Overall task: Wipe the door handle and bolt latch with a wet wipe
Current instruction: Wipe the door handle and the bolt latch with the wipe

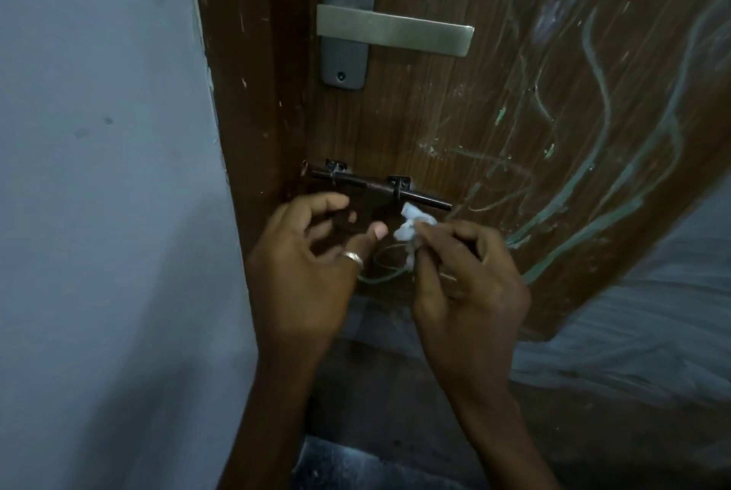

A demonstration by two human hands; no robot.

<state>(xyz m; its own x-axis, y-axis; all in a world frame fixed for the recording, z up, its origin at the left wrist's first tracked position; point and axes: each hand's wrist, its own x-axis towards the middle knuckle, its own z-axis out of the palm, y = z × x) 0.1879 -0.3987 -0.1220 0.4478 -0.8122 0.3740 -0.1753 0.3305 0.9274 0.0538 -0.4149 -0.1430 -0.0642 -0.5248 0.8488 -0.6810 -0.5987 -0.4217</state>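
So the bolt latch (379,189) is the dark, rusty-looking one low on the brown wooden door (494,102), right by the edge next to the blue-grey wall (103,173), with its rod lying across two little brackets. The right hand (466,284) has the wet wipe (413,222) scrunched into a small white wad and pinched between thumb and fingers (455,236). The wad sits up against the underside of the rod, just right of the right-hand bracket, and it looks like it's touching, or as near as makes no difference. The left hand (304,256) is at the left part of the latch with its fingers curled in. The index finger is hooked over near the dark plate hanging under the rod and the thumb tip comes up from below, almost meeting the wipe. Honestly can't tell if it's really gripping that plate or just hovering round it. There's a silver ring (353,258) on that hand too. The door handle (395,30) is well above all this, a flat silvery lever pointing right off a long grey backplate, with neither hand on it. The door face right of the latch is covered in pale greenish scribbles (617,157), like chalk. Both forearms come up from the bottom of the view over a dark floor (375,462).
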